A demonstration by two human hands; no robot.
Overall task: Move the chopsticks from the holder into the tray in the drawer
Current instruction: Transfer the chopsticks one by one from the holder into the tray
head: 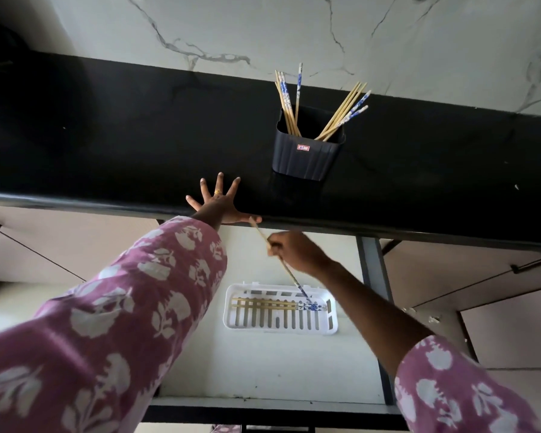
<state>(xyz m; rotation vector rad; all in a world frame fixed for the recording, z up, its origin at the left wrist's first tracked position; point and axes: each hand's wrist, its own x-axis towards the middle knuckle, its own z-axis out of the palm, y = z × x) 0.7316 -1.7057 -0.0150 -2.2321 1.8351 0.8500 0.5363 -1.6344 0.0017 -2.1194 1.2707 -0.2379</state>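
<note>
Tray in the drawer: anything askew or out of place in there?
Nothing stands out. The laid chopsticks lie flat and parallel along the tray, patterned ends to the right. Only the held chopstick, pinched by the right hand, slants down toward them, not yet laid.

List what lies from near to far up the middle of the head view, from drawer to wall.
white tray → right hand pinching one chopstick → left hand spread on the black countertop edge → black holder with chopsticks → marble wall
</note>
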